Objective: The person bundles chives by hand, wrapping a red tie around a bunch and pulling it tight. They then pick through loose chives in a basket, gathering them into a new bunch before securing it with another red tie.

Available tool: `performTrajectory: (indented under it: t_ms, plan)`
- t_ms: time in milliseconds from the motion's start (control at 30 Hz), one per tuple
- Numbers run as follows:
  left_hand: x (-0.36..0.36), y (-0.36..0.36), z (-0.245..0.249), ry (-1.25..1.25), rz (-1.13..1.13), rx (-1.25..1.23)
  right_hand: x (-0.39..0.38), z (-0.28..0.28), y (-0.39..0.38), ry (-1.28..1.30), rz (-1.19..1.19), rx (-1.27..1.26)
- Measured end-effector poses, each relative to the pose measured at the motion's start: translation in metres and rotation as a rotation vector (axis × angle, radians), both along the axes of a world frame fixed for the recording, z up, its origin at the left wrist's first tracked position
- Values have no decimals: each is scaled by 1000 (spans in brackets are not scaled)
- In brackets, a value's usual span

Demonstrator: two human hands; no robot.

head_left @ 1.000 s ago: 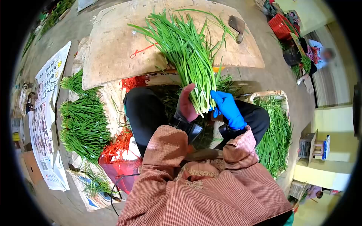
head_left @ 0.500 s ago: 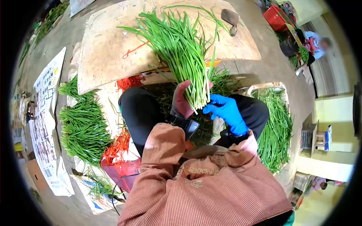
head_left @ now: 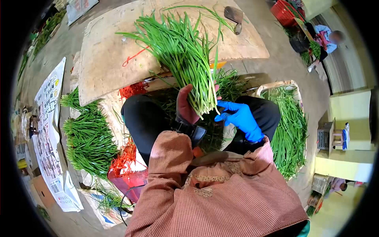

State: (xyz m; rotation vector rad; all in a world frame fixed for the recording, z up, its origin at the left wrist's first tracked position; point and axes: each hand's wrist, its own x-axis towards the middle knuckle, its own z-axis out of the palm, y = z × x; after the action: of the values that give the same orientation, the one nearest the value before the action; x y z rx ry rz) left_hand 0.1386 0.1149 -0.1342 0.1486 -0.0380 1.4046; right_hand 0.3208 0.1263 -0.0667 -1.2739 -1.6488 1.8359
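Observation:
A thick bunch of garlic chives (head_left: 185,59) lies with its leafy tops on the wooden board (head_left: 106,51) and its pale stem ends toward me. My left hand (head_left: 187,104) is wrapped around the stems near their lower end, thumb on the near side and fingertips showing beyond. Just right of the stem ends is my right hand (head_left: 241,119) in a blue glove. Its index finger and thumb point at the stems, a gap between them, with the fingertips right at the bunch's edge.
A metal blade (head_left: 233,15) and a red tie (head_left: 134,56) lie on the board. Bundled chives (head_left: 89,140) are stacked at left, above red ties (head_left: 125,160) in a bag. A basket of loose chives (head_left: 286,134) stands at right. Another person (head_left: 325,39) sits far right.
The view has shifted slightly. My left hand still grips the bunch, and the gloved fingers of my right hand have spread a little apart beside the stem ends.

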Motion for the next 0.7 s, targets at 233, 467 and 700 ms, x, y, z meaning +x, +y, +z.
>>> performTrajectory:
  t_ms: [233, 467, 700]
  plan:
    - [0, 1, -1, -45, -12, -3, 11, 4, 4, -123, -70, 82]
    - [0, -1, -1, -56, -5, -7, -8, 13, -7, -161, -107, 17]
    - [0, 0, -1, -53, -5, -33, 10, 1, 7, -295, -39, 291]
